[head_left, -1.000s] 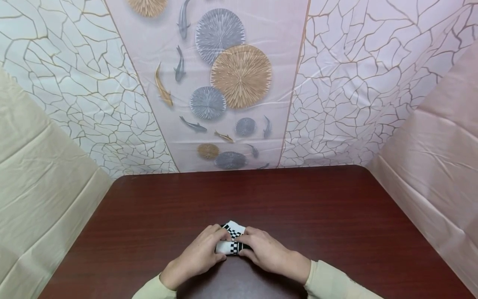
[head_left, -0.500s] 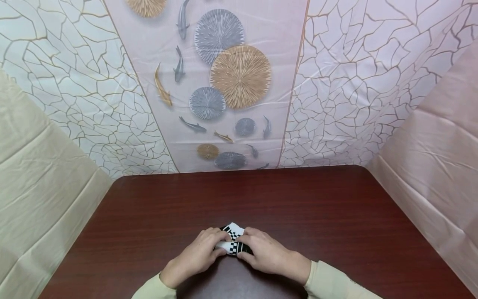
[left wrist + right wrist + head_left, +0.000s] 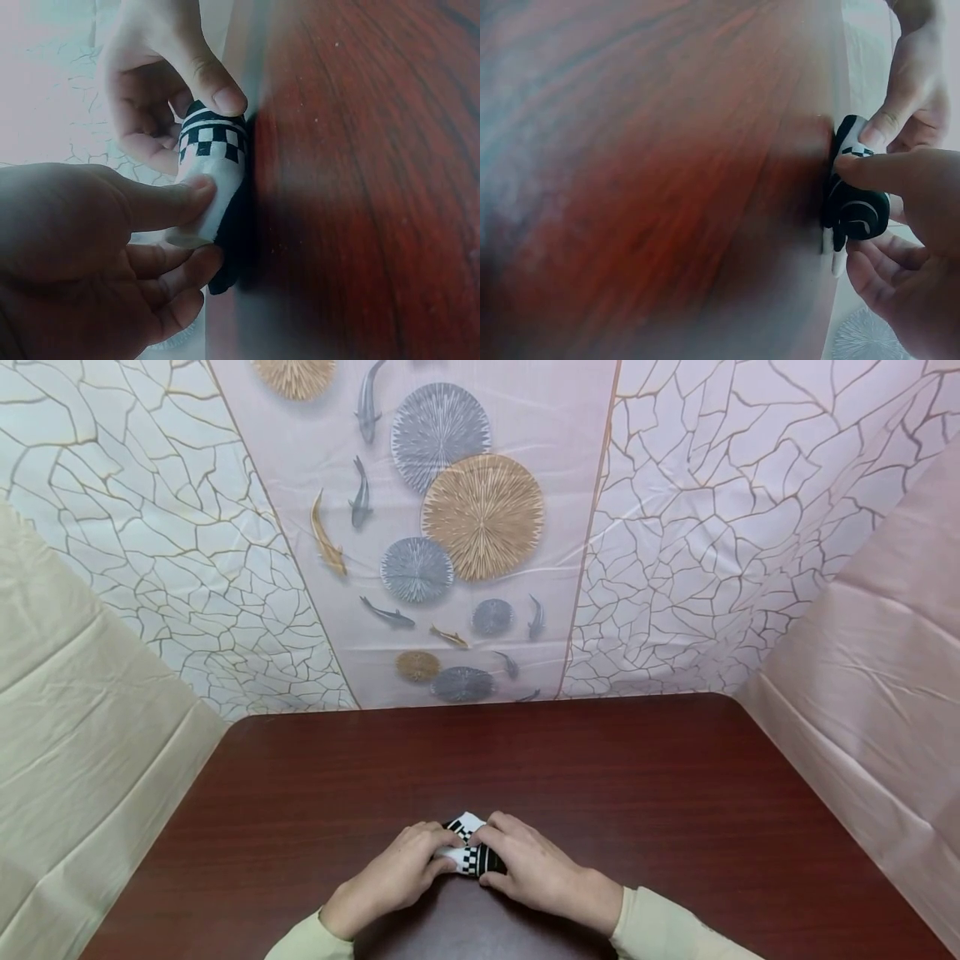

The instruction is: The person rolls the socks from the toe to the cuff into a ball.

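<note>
A black and white checkered sock (image 3: 469,860) lies near the front of the table, partly rolled up, with a flat part (image 3: 468,820) reaching out beyond the roll. In the right wrist view the end of the roll (image 3: 864,216) shows a spiral of black with a white line. My left hand (image 3: 397,867) grips the white end, thumb on the near side and fingers over the far side. The black banded end is held by my right hand (image 3: 536,868), its thumb (image 3: 225,97) pressed on the band in the left wrist view. The fingers partly cover the sock.
The dark red wooden table (image 3: 480,760) extends back to a patterned cloth backdrop (image 3: 480,635). Beige cloth walls (image 3: 97,760) slope up along both sides.
The sock's flat part beyond the roll shows less than before. The right fingers have shifted slightly over the roll, while the left hand stays nearly in place.
</note>
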A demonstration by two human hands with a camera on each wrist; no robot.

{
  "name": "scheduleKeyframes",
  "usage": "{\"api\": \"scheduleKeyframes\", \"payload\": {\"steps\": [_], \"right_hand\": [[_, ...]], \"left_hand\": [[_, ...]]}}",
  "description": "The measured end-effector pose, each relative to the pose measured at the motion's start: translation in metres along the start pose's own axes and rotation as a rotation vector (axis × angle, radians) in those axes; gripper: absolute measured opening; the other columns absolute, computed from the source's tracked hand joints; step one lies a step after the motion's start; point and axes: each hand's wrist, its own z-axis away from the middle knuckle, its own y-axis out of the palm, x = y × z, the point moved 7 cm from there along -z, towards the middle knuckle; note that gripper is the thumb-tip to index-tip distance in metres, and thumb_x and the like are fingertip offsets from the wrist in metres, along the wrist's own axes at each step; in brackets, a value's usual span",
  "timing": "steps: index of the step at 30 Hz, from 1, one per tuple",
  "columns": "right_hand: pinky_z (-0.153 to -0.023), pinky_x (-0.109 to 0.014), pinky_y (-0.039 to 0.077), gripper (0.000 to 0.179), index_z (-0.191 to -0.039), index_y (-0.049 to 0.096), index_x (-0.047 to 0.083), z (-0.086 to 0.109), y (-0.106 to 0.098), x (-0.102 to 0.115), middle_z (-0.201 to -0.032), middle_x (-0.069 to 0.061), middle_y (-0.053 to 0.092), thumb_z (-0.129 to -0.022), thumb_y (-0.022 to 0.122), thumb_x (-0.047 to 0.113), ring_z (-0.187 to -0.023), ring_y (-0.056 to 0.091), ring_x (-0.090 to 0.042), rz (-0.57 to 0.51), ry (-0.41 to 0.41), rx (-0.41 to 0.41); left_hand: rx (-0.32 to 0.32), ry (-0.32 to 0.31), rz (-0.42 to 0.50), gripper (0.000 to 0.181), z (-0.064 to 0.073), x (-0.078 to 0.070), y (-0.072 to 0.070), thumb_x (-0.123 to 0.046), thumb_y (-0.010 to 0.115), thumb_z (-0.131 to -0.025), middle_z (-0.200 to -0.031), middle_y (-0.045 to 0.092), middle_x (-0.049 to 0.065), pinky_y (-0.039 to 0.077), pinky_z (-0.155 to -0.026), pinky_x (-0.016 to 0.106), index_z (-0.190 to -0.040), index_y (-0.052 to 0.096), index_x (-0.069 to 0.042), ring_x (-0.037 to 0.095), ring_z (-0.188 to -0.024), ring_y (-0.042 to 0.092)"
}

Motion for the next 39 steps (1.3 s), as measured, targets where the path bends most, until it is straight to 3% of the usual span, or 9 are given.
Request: {"api": "scheduleKeyframes", "payload": {"steps": [10,15,22,32,39], "right_hand": [[-0.073,-0.024,0.048,0.028,-0.112,0.07,0.014,-0.001,-0.0016,-0.0026,-0.097,0.004,0.057,-0.087,0.079,0.021,-0.084,0.052,-0.004,-0.06,0.017,0.031],[-0.072,-0.022,0.048,0.029,-0.117,0.071,0.014,-0.002,-0.0004,-0.005,-0.097,0.004,0.057,-0.09,0.077,0.021,-0.081,0.051,-0.002,-0.071,0.049,0.068],[-0.07,-0.022,0.048,0.033,-0.124,0.07,0.012,-0.0034,-0.0013,-0.0058,-0.096,0.003,0.057,-0.092,0.074,0.021,-0.078,0.051,-0.002,-0.073,0.051,0.096],[-0.069,-0.023,0.047,0.03,-0.123,0.07,0.011,-0.0051,-0.0032,-0.0053,-0.092,0.003,0.056,-0.094,0.071,0.02,-0.075,0.048,-0.003,-0.087,0.038,0.118],[-0.071,-0.022,0.046,0.032,-0.119,0.07,0.01,-0.0046,-0.0016,-0.0064,-0.095,0.005,0.054,-0.092,0.075,0.024,-0.079,0.048,-0.004,-0.028,0.035,0.1]], "left_hand": [[-0.048,-0.071,0.008,0.025,0.0022,0.0019,-0.0024,-0.012,0.08,-0.083,-0.098,0.058,-0.006,0.044,-0.085,0.04,-0.107,0.073,-0.012,0.013,-0.093,0.053],[-0.071,-0.055,-0.021,0.036,0.0026,-0.0002,-0.0013,-0.012,0.086,-0.076,-0.102,0.059,-0.007,0.042,-0.084,0.038,-0.108,0.07,-0.018,0.012,-0.096,0.051],[-0.082,-0.029,-0.02,0.04,0.0016,0.0,0.0017,-0.01,0.086,-0.074,-0.104,0.059,-0.009,0.04,-0.083,0.036,-0.108,0.067,-0.019,0.01,-0.096,0.05],[-0.094,0.007,-0.026,0.031,0.0017,-0.0004,0.0034,-0.01,0.08,-0.082,-0.102,0.063,-0.007,0.041,-0.079,0.035,-0.109,0.066,-0.016,0.012,-0.097,0.055],[-0.078,0.025,-0.019,0.026,0.0,-0.0015,-0.0002,-0.009,0.076,-0.086,-0.1,0.065,-0.004,0.04,-0.079,0.035,-0.11,0.067,-0.012,0.013,-0.096,0.056]]}}
